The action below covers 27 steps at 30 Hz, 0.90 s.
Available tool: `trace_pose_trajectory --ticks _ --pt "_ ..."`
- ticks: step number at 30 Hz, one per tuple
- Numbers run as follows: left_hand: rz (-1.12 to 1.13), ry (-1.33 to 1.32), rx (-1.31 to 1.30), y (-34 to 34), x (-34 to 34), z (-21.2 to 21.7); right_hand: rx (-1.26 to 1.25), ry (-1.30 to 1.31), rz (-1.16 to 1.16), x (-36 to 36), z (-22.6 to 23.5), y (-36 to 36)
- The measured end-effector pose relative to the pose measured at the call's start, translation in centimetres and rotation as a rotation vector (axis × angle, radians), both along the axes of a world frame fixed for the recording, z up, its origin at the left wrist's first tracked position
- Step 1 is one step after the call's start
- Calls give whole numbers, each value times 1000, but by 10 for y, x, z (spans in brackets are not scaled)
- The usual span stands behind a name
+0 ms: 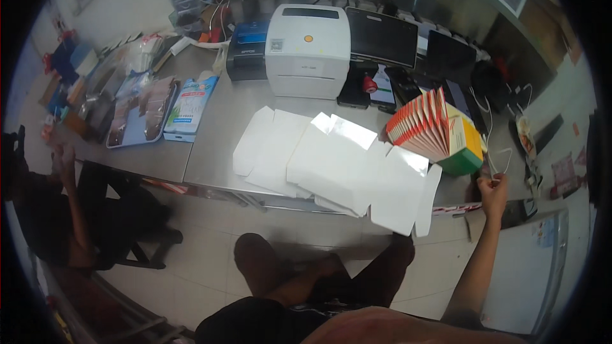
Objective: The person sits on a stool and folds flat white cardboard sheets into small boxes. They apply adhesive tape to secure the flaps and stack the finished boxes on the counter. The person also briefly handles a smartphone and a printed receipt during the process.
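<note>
Several flat white cardboard box blanks (pixel 331 165) lie overlapping on the steel table (pixel 210 146) in front of you, the nearest ones hanging over its front edge. Your right hand (pixel 494 190) is raised at the table's right end, its fingers pinched on a thin white cable (pixel 503 160) that loops up past the table edge; your forearm comes in from the lower right. Your left hand rests low between your knees and is too dark to read, so you cannot tell whether its fingers are spread or curled. Just left of the cable stands a fanned stack of folded cartons (pixel 424 124) with orange edges, leaning against a green and yellow box (pixel 465 150). Behind the blanks sits a white label printer (pixel 308 50), with a dark blue receipt printer (pixel 248 48) at its left and a black tablet screen (pixel 381 38) at its right. Another person sits at far left, one hand (pixel 62 156) lifted near the table corner.
</note>
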<state>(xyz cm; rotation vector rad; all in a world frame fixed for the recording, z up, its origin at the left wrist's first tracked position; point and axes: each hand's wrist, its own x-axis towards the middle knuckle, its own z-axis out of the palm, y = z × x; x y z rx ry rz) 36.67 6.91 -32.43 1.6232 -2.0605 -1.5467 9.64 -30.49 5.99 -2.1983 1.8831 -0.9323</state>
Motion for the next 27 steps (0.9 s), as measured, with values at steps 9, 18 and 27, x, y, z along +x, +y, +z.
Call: trace_pose_trajectory --ticks 9,18,27 --pt "488 -27 282 41 -88 -46 160 -1385 294 -49 41 59" --pt "634 -210 235 50 -96 28 117 -1073 593 181 120 141" --pt "394 -177 91 60 -99 -69 -99 -410 474 409 63 167"
